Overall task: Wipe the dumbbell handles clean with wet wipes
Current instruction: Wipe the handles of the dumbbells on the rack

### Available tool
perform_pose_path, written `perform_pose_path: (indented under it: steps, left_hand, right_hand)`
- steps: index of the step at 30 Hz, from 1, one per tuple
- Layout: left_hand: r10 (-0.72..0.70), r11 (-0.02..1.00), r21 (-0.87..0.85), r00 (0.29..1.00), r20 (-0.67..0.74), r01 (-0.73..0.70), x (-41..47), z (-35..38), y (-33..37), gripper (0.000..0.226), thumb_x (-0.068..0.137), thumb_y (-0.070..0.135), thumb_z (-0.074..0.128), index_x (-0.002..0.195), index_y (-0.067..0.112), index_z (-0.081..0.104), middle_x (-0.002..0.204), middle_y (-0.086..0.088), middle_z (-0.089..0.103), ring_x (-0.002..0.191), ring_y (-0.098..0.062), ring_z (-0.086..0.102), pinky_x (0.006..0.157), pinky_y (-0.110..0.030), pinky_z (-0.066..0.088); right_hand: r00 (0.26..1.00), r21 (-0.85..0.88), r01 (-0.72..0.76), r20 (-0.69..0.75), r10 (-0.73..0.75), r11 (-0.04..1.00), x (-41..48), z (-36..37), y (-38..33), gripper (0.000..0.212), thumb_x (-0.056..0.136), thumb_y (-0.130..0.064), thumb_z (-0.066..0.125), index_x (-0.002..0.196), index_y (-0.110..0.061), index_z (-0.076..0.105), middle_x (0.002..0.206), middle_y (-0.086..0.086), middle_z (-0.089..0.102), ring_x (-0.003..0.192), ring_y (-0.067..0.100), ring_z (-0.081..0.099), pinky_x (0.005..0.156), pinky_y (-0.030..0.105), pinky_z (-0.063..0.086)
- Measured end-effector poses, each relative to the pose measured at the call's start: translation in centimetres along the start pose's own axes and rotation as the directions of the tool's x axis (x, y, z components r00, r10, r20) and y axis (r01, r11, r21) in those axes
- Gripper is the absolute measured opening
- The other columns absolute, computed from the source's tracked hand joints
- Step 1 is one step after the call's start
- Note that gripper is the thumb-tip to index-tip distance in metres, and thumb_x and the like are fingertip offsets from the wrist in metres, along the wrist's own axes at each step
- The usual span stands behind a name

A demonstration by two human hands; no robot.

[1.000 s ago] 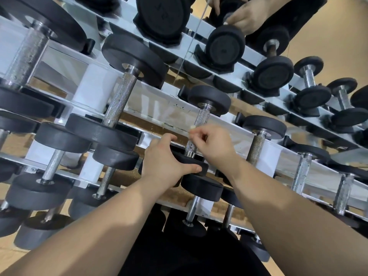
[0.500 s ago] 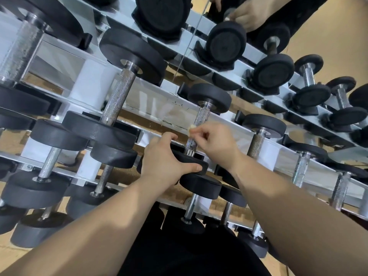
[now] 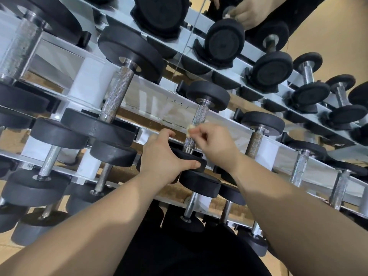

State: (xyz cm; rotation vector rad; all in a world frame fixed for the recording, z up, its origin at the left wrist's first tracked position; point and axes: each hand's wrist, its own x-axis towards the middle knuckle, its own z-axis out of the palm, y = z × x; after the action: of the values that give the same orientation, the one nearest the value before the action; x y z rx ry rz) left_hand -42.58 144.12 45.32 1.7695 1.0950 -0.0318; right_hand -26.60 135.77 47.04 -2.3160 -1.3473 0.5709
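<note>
**While the left hand (image 3: 161,156) grips the weight, the right hand (image 3: 215,144) holds a wipe (image 3: 190,127) on the handle (image 3: 199,116)**

As the dumbbell (image 3: 209,95) lies in the middle row of the white rack (image 3: 139,90), its rough metal handle points away from the person, between two black round ends. The left hand is curled around the near end (image 3: 185,157), with the thumb on the near side and the fingers over the far side. The right hand is closed on the small whitish wipe, pinched at the fingertips, and the wipe lies against the left side of the handle. Other dumbbells (image 3: 116,96) lie on both sides and in the rows above and below.
</note>
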Motion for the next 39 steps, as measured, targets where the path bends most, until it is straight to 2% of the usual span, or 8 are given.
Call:
perform_pose_path:
  steps: [3,10,16,19,23,28,35,39]
  left_hand:
    - [-0.004,1.0,0.007,0.999,-0.033,0.005,-0.4,0.3,0.2,0.092,0.032,0.074,0.081,0.109,0.036,0.05,0.114,0.007,0.053,0.108,-0.021,0.055,0.092,-0.042,0.053]
    - [-0.03,1.0,0.002,0.997,-0.078,0.03,-1.7,1.0,1.4,0.075,0.047,0.061,0.093,0.096,0.029,0.045,0.105,0.005,0.046,0.105,-0.023,0.046,0.087,-0.039,0.049]
    - [-0.006,1.0,0.005,0.996,-0.094,0.006,-2.2,1.2,1.6,0.07,0.051,0.059,0.092,0.093,0.029,0.046,0.1,0.007,0.041,0.102,-0.019,0.04,0.078,-0.029,0.033]
    - [0.013,1.0,0.004,0.995,-0.103,-0.012,-2.2,1.4,1.4,0.072,0.051,0.06,0.092,0.096,0.029,0.045,0.103,0.006,0.042,0.104,-0.019,0.041,0.081,-0.03,0.038]
    - [0.025,1.0,0.017,0.995,-0.101,-0.023,-2.3,1.3,1.3,0.075,0.052,0.061,0.091,0.1,0.029,0.044,0.105,0.006,0.044,0.106,-0.019,0.041,0.086,-0.033,0.044]
    - [0.027,1.0,0.013,0.993,-0.114,-0.026,-2.0,1.3,1.1,0.078,0.049,0.06,0.092,0.102,0.029,0.043,0.105,0.007,0.044,0.105,-0.018,0.041,0.084,-0.03,0.038]
    - [-0.003,0.999,-0.034,0.994,-0.113,0.0,-1.4,0.9,0.2,0.093,0.046,0.064,0.091,0.119,0.027,0.047,0.116,0.007,0.049,0.116,-0.019,0.047,0.098,-0.038,0.048]
    - [-0.041,0.992,-0.12,0.992,-0.116,0.026,-0.6,0.6,-0.7,0.096,0.036,0.071,0.087,0.113,0.027,0.052,0.111,0.008,0.059,0.107,-0.015,0.057,0.093,-0.038,0.053]
  right_hand:
    - [0.993,-0.059,0.09,0.085,-0.085,0.994,0.0,-0.4,0.3,0.011,0.09,-0.015,0.068,0.096,-0.016,0.077,0.089,-0.001,0.074,0.083,0.016,0.067,0.074,0.028,0.05]
    - [0.978,-0.171,-0.111,-0.191,0.078,0.979,3.5,-1.1,-0.2,0.017,0.095,-0.023,0.06,0.102,-0.022,0.076,0.098,0.001,0.072,0.09,0.02,0.066,0.081,0.035,0.052]
    - [0.989,-0.153,0.054,0.146,-0.031,0.987,-0.4,-0.2,-0.7,0.01,0.091,-0.022,0.065,0.085,-0.018,0.073,0.088,0.001,0.072,0.085,0.024,0.067,0.075,0.038,0.052]
    - [0.998,-0.25,-0.048,0.031,0.058,0.967,2.3,-1.2,-0.7,0.012,0.093,-0.026,0.062,0.088,-0.025,0.073,0.096,-0.003,0.073,0.089,0.022,0.067,0.078,0.038,0.054]
    - [0.942,-0.143,-0.28,-0.23,0.244,0.949,4.2,-1.3,-1.8,0.014,0.093,-0.025,0.062,0.093,-0.025,0.076,0.088,-0.006,0.074,0.08,0.017,0.067,0.077,0.033,0.055]
    - [0.988,-0.166,-0.146,0.033,0.153,0.975,0.3,0.6,-2.2,0.012,0.092,-0.025,0.064,0.087,-0.024,0.075,0.088,-0.007,0.071,0.083,0.016,0.065,0.076,0.035,0.055]
    - [0.957,0.021,-0.227,-0.181,0.227,0.974,3.6,0.2,-0.8,0.011,0.095,-0.025,0.06,0.091,-0.027,0.07,0.088,-0.009,0.068,0.084,0.014,0.063,0.08,0.037,0.054]
    - [0.971,0.174,-0.2,-0.098,0.219,0.964,1.6,0.7,0.0,0.009,0.095,-0.019,0.063,0.09,-0.025,0.068,0.076,-0.008,0.06,0.075,0.01,0.056,0.074,0.03,0.049]
